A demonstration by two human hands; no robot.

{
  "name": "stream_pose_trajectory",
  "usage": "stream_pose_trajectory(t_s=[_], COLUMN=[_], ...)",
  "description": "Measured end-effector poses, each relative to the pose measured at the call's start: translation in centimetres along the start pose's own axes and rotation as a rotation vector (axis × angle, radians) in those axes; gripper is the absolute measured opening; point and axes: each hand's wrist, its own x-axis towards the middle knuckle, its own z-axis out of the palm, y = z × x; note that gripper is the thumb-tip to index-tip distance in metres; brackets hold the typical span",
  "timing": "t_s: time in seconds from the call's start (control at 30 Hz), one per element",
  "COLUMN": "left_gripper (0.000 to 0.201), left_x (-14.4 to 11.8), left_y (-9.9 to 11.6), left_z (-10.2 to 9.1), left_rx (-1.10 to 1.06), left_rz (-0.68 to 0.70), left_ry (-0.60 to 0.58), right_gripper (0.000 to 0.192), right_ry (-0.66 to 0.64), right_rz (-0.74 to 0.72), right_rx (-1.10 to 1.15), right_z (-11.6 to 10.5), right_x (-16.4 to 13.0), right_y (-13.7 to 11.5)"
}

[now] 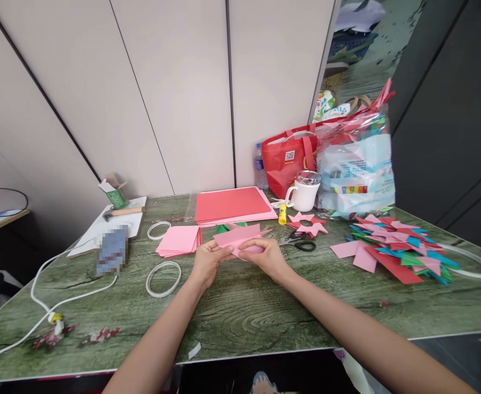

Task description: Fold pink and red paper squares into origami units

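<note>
Green wood-grain table (240,317), red paper stack (230,205) at back, pink squares stack (179,239) left. Your left hand (207,262) and right hand (265,256) both pinch a pink folded paper (237,238) mid-table, probably creasing it. Scissors (301,242) just right.

Both forearms are bare to the frame's lower edge, no sleeves showing. The left hand (207,262) and right hand (267,256) seem ringless, wrists unadorned.

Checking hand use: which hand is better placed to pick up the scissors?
Right, probably. The right hand holds the pink paper right beside the scissors; the left hand is farther away.
</note>
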Motion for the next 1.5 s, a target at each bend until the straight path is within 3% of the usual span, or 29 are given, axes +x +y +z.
stream_pose_trajectory(t_s=[0.7, 1.23, 1.5], left_gripper=[0.033, 0.033, 0.038], left_x=[-0.2, -0.5, -0.2], left_y=[0.1, -0.9, -0.6], left_z=[0.2, 0.9, 0.5], left_rx=[-0.004, -0.06, -0.077], left_rz=[-0.033, -0.045, -0.016], left_ry=[0.03, 0.088, 0.078], right_gripper=[0.01, 0.02, 0.03], right_ry=[-0.007, 0.254, 0.243], right_rz=[-0.008, -0.119, -0.115], right_rx=[0.009, -0.314, -0.231], right_z=[0.5, 1.6, 1.7], right_x=[-0.2, -0.8, -1.0], right_y=[-0.2, 0.1, -0.4])
